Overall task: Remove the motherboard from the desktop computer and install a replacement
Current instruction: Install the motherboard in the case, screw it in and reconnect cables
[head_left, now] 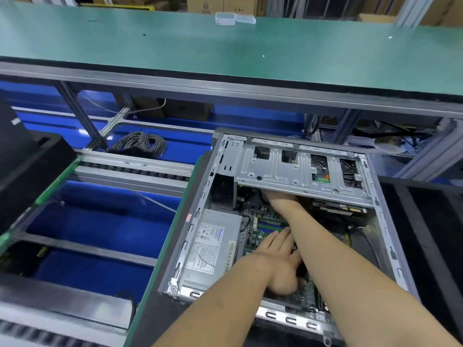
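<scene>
One head-worn wide-angle camera is looking forward and steeply down, sitting close above the open computer case (288,221), which is filling the lower right; the green workbench (225,51) is running across beyond.

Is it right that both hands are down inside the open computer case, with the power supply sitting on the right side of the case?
Not quite. The head view shows the power supply on the left side of the computer case, not the right. The rest holds: left hand and right hand are both inside.
</scene>
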